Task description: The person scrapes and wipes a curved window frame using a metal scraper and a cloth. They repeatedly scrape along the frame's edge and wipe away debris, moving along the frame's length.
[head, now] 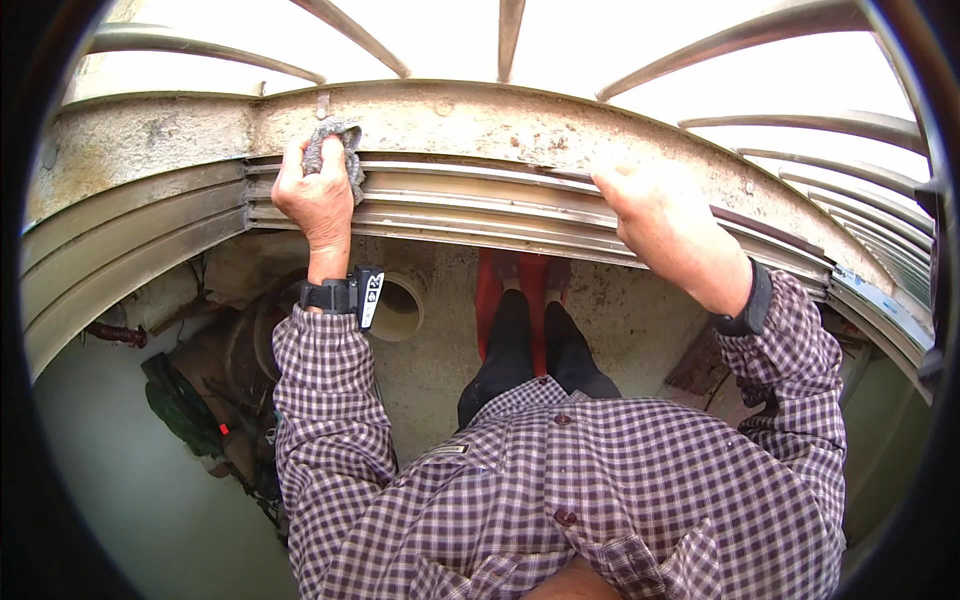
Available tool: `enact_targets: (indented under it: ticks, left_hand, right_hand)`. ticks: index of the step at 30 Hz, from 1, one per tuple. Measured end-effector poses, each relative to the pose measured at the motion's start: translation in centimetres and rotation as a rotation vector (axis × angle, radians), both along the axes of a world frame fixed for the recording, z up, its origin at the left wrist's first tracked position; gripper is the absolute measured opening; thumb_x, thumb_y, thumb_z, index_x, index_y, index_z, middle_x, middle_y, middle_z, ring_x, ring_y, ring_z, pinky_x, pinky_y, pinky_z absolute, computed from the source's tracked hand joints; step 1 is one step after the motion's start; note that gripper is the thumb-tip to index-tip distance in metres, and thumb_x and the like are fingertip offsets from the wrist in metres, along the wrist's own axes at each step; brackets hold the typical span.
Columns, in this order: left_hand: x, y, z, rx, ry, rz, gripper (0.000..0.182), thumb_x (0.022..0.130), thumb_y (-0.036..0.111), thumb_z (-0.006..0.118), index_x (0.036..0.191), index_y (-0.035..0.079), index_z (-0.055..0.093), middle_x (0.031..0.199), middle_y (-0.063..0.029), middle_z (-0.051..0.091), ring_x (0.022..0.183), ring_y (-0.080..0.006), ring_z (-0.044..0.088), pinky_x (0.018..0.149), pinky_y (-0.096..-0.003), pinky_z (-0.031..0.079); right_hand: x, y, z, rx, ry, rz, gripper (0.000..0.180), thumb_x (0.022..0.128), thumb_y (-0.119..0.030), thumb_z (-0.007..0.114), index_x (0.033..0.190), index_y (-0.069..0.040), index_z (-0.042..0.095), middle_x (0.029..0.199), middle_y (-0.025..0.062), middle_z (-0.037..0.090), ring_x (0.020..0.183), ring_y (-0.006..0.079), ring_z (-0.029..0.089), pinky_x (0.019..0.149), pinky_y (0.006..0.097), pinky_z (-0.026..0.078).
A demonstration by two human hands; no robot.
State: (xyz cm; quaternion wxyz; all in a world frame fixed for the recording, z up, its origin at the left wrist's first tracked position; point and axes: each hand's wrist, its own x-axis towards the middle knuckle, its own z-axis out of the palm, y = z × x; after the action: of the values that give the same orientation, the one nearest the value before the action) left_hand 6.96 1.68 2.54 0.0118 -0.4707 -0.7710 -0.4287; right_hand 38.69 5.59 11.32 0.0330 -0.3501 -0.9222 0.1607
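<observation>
My left hand (315, 199) pinches a crumpled grey cloth (355, 169) against the ledge, just above the window track. Out of my right hand (656, 210), a thin metal tool (566, 172) points left along the upper groove; the fingers hide its handle and glare washes out the hand. Both hands are at the aluminium sliding-window track (465, 201), whose parallel rails run across in front of me. Behind the track lies a pale, rough window ledge (450, 124) with dark dirt specks, mostly near the right hand.
Metal bars (511, 37) stand beyond the ledge. At left the frame's side rails (135, 247) bend towards me. Below are a pipe opening (396, 307), a dark heap of items (232, 360) and a red stool or step (491, 300) under my feet.
</observation>
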Motion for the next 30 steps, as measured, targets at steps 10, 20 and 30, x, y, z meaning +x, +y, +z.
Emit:
enact_targets:
  ticks: [10,20,30]
  left_hand:
    - [-0.3,0.1,-0.2,-0.001,-0.05,-0.004,0.014,0.073,0.014,0.067,0.079,0.002,0.063,0.061,-0.011,0.059,0.053,-0.0209,0.056,0.053,-0.0326,0.045]
    - [-0.3,0.0,0.0,-0.012,-0.019,-0.008,0.014,0.074,0.011,0.066,0.083,0.0,0.065,0.062,-0.011,0.061,0.054,-0.0195,0.057,0.055,-0.0315,0.046]
    - [0.0,0.0,0.1,-0.024,0.014,0.002,0.018,0.075,0.013,0.067,0.084,-0.002,0.065,0.065,-0.0119,0.064,0.054,-0.0177,0.058,0.054,-0.0307,0.046]
  right_hand:
    - [-0.2,-0.5,-1.1,0.002,0.03,-0.027,0.013,0.066,0.002,0.057,0.079,0.0,0.055,0.073,0.0152,0.058,0.071,0.0285,0.06,0.064,0.0381,0.049]
    - [4.1,2.1,-0.5,-0.228,0.045,-0.013,0.021,0.076,0.0,0.054,0.093,-0.005,0.066,0.07,0.0123,0.062,0.068,0.0262,0.063,0.061,0.0363,0.051]
    - [3.3,-1.1,-2.3,-0.096,0.23,-0.151,0.027,0.068,0.008,0.053,0.093,0.0,0.058,0.083,0.015,0.061,0.076,0.03,0.061,0.068,0.0381,0.05]
